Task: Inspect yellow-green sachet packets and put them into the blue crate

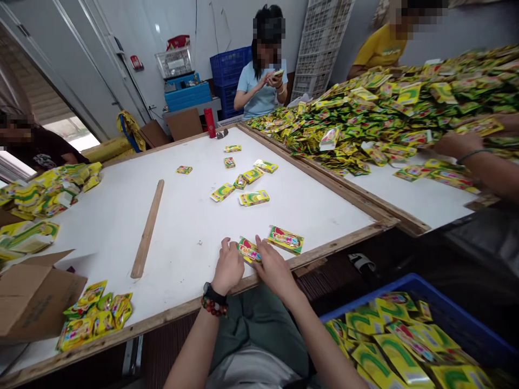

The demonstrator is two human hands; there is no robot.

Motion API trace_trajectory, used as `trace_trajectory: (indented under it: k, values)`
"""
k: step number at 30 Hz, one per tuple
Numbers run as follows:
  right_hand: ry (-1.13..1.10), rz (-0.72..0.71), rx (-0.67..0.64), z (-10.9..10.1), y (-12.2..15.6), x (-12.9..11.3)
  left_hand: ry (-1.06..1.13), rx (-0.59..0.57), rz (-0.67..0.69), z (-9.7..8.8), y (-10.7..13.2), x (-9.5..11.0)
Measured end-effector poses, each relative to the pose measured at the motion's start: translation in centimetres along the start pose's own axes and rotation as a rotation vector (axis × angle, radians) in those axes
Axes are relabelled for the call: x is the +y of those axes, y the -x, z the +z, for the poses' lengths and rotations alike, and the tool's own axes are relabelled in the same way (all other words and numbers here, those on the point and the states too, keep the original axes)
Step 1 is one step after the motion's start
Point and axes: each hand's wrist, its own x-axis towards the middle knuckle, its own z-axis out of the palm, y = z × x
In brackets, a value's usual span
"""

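At the near edge of the white table, a small yellow-green candy box (248, 249) with bright lettering lies between my hands. My left hand (228, 268), with a dark watch and bead bracelet at the wrist, has its curled fingers at the box's left end. The fingers of my right hand (271, 262) close on its right end. Just right of them lies a similar candy box (285, 239), touched by neither hand. Farther up the table are several more boxes, among them a yellow box (254, 198) with an end flap open.
A wooden strip (148, 229) lies on the left of the table (178, 216). Nearby stand a cardboard box (38, 297) and packets (99, 316). A blue crate (413, 278) of boxes is at lower right. Co-workers sit around a large packet heap (365, 116).
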Motion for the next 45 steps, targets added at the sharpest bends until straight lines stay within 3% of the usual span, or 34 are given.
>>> trace_trajectory:
  k: [3, 7, 9, 13, 16, 23, 25, 28, 32, 39, 45]
  values:
    - [-0.069, 0.050, 0.008, 0.9, -1.3, -1.2, 0.104, 0.008, -0.003, -0.3, -0.1, -0.4]
    - [-0.519, -0.013, 0.245, 0.8, -0.2, -2.9, 0.433, 0.274, -0.045, 0.4, 1.2, 1.3]
    - [-0.729, -0.027, 0.289, 0.8, 1.0, -3.8, 0.548, 0.315, -0.013, 0.9, 2.1, 2.5]
    - [-1.054, -0.010, 0.174, 0.5, 3.1, -4.4, 0.562, 0.328, 0.002, 1.6, 3.6, 3.7]
    - [-1.172, 0.110, 0.128, -0.5, 3.6, -4.1, 0.459, 0.355, 0.021, 2.4, 4.5, 3.4]
    - [-1.356, 0.316, 0.034, -2.1, 2.8, -5.4, 0.359, 0.416, 0.313, 3.7, 5.5, 2.5]
    - [-1.300, 0.262, 0.018, -2.2, 3.1, -5.6, 0.352, 0.380, 0.319, 3.5, 5.5, 2.3]
    - [-1.014, 0.079, 0.022, -2.3, 4.0, -5.6, 0.373, 0.283, 0.231, 3.2, 5.4, 1.9]
    - [-0.738, -0.026, 0.115, -2.5, 4.7, -5.5, 0.358, 0.155, 0.181, 2.9, 5.3, 1.8]
    - [-0.680, 0.055, 0.121, -3.3, 3.6, -5.1, 0.215, 0.231, 0.124, 2.9, 5.4, 2.9]
    - [-0.493, -0.237, 0.097, -2.2, 4.1, -5.2, 0.344, 0.212, 0.140, 3.0, 5.4, 2.0]
